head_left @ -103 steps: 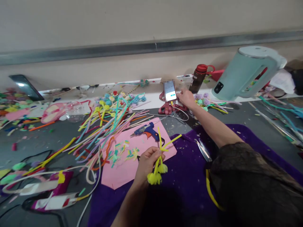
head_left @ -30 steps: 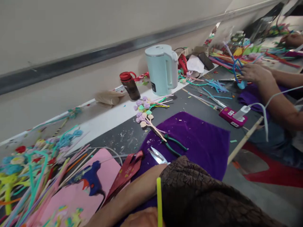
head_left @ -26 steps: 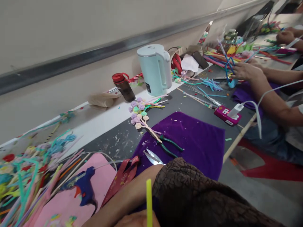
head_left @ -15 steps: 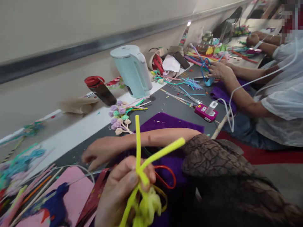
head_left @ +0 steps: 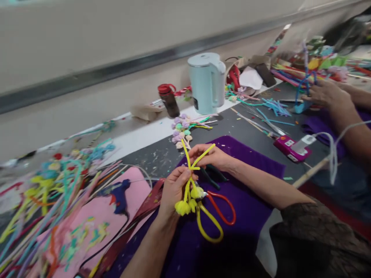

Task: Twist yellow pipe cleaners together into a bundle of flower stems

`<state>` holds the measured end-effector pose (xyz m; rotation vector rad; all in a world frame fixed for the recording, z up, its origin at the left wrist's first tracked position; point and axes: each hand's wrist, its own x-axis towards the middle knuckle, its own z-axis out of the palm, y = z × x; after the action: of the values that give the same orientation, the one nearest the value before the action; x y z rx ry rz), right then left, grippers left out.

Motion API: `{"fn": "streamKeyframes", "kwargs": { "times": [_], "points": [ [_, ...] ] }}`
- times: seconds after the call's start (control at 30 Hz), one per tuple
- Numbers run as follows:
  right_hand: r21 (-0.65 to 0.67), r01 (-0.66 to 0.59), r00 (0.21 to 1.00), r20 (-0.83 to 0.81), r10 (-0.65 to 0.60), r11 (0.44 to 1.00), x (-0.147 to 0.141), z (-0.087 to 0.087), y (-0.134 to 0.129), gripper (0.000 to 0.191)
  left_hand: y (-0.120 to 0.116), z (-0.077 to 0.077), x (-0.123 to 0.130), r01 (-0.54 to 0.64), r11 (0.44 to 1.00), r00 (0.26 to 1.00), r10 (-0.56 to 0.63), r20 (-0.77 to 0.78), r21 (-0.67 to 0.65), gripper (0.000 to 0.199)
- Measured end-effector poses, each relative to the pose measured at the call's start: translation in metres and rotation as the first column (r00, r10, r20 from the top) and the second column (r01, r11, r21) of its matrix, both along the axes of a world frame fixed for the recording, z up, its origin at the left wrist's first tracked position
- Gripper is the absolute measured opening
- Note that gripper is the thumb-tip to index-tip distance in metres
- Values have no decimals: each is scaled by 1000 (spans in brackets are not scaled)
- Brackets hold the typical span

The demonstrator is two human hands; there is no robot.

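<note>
My left hand (head_left: 175, 187) pinches a bunch of yellow pipe cleaner flowers (head_left: 185, 206) by its stems, with the fluffy heads hanging down. Above the pinch, yellow stem ends (head_left: 185, 150) fork upward and a short one points right. My right hand (head_left: 213, 156) is at the fork, fingers bent around a stem and partly hidden behind it. Scissors with one red and one yellow handle loop (head_left: 213, 227) lie below the hands on a purple cloth (head_left: 246, 200). Dark green-handled pliers (head_left: 213, 177) lie just under my right hand.
Left, a blue glue gun (head_left: 120, 197) rests on a pink sheet (head_left: 139, 179) beside many loose pipe cleaners (head_left: 43, 227). Behind are finished pastel flowers (head_left: 179, 135), a red-capped bottle (head_left: 169, 102) and a kettle (head_left: 205, 85). Right, a magenta power strip (head_left: 290, 148) and a co-worker's hands (head_left: 330, 92).
My right hand has come back from the far left of the table to the yellow stems. My view has turned left, and the flower bunch now appears farther from me.
</note>
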<state>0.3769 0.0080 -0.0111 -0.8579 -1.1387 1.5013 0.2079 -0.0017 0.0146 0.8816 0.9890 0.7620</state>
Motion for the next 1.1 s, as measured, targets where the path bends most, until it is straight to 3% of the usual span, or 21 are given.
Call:
{"fn": "streamKeyframes", "kwargs": {
  "times": [0.2, 0.33, 0.43, 0.57, 0.77, 1.1],
  "points": [
    [-17, -282, 959, -31, 281, 959, -54, 2, 27, 34, 5, -17, -42, -232, 972, 971, 234, 50, -44, 20],
    [-49, -353, 936, -22, 352, 934, -81, -12, 42, 34, 8, -33, -63, -391, 920, 920, 391, 28, -11, 21],
    [-72, -365, 931, 7, 366, 928, -95, -22, 46, 28, 8, -44, -72, -448, 894, 894, 448, 4, 22, 20],
    [-67, -324, 934, 133, 330, 944, -101, -23, 45, 17, 9, -51, -80, -403, 914, 914, 404, 22, -51, 18],
    [153, -289, 876, 440, 197, 945, -98, -16, 48, 10, 16, -50, -93, -214, 944, 956, 256, 147, -251, 23],
    [319, -355, 820, 558, 129, 878, -88, -14, 43, 10, 15, -51, -90, -167, 956, 979, 190, 79, -242, 16]
  ]
}}
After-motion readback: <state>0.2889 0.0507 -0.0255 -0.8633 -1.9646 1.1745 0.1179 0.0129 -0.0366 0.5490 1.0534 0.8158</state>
